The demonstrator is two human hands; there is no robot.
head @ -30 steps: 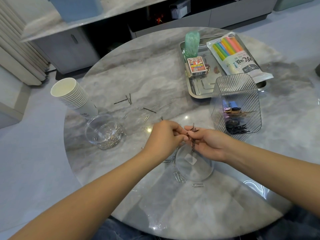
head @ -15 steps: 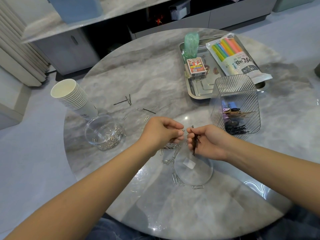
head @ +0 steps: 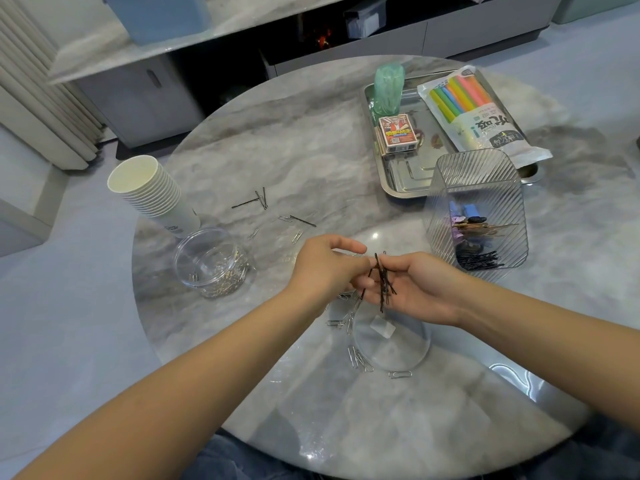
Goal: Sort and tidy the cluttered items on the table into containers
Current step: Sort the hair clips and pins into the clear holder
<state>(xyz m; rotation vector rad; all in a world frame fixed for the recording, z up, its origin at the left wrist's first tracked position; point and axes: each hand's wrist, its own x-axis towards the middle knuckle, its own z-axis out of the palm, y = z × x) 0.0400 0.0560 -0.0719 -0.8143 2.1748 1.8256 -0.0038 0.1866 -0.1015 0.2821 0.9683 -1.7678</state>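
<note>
Round marble table (head: 311, 140) before a grey cabinet (head: 138, 98).

grey cabinet (head: 145, 98), pleated curtain (head: 38, 98), pale floor (head: 52, 341)

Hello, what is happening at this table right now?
A person is sorting small metal items on a round marble table. The right hand holds a bunch of black hairpins, and the left hand pinches at the same bunch. More black hairpins already lie in the ribbed clear bin; a few remain loose on the table. Silver paper clips are scattered near a flat clear lid, and a round clear tub holds others.
</note>
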